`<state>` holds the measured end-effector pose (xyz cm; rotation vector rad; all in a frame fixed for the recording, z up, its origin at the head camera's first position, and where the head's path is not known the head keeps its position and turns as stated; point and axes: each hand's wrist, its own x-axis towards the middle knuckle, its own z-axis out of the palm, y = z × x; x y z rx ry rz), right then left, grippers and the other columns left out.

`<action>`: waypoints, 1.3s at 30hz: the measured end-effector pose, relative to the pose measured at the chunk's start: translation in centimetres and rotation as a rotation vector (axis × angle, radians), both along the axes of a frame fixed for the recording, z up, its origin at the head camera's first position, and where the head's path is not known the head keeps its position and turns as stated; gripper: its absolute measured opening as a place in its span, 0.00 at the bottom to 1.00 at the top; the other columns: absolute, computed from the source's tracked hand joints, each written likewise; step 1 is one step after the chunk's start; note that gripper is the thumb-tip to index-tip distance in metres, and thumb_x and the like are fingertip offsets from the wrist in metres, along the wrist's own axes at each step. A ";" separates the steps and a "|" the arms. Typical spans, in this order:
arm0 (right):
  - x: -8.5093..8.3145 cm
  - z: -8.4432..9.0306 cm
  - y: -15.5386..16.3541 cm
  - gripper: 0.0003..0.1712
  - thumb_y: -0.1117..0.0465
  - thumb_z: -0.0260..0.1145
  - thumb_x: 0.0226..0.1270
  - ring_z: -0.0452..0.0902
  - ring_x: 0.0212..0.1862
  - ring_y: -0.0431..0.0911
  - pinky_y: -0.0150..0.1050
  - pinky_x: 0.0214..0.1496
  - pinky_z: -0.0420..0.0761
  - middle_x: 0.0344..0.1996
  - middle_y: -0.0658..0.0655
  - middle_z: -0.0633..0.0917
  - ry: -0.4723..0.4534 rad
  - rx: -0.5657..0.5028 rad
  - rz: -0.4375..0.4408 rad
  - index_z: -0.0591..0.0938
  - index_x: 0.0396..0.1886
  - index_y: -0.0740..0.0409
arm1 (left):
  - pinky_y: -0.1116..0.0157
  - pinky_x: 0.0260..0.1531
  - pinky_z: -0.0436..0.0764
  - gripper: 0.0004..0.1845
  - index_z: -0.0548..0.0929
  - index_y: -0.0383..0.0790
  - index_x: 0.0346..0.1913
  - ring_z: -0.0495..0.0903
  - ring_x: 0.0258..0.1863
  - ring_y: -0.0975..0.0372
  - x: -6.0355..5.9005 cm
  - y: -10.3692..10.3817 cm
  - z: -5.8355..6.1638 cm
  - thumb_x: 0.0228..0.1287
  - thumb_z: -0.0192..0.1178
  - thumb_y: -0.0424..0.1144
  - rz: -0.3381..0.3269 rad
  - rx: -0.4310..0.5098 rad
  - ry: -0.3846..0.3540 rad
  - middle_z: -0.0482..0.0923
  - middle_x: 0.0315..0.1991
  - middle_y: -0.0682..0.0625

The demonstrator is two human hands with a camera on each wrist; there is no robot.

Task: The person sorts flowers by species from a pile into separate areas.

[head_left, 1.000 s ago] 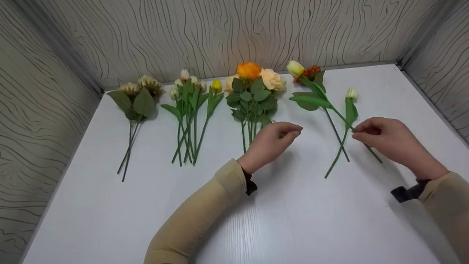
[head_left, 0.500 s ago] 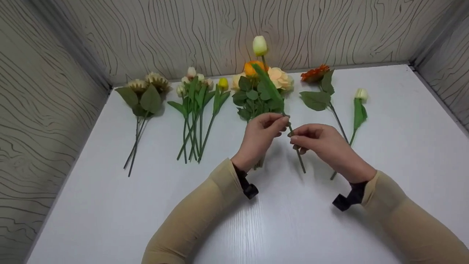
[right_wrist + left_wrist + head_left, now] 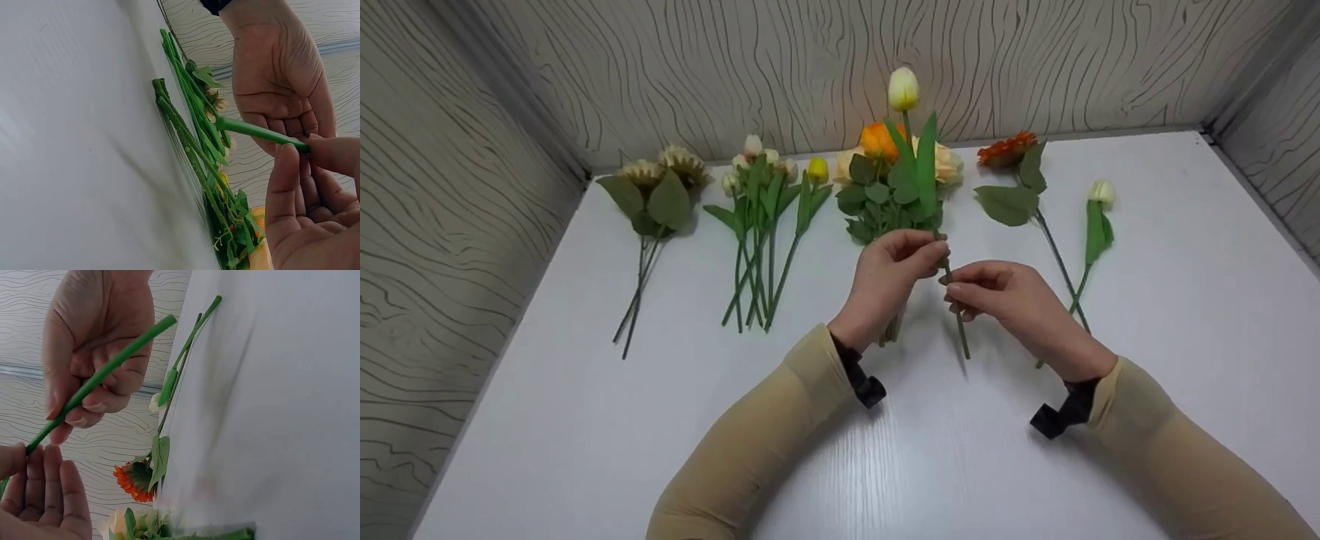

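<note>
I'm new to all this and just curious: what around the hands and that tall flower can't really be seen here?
- Head view: the right hand covers the middle of the tulip stem.
- Left wrist view: the frame edge cuts off the tulip's bloom.
- Right wrist view: the peach roses are cropped at the bottom.
- Head view: the left hand hides the rose bunch's stems.

Rose bunch (image 3: 877, 202) stems behind left hand (image 3: 889, 281).
</note>
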<state>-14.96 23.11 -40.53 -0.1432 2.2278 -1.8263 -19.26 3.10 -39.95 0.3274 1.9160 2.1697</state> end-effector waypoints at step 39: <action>-0.6 -0.6 0.7 0.28 0.49 0.66 0.75 0.83 0.47 0.52 0.43 0.50 0.84 0.50 0.72 0.83 -0.009 -0.011 0.013 0.81 0.58 0.70 | 0.54 0.45 0.82 0.11 0.87 0.32 0.49 0.82 0.44 0.51 -8.4 -15.3 -1.4 0.74 0.58 0.34 0.202 -1.063 0.122 0.85 0.46 0.40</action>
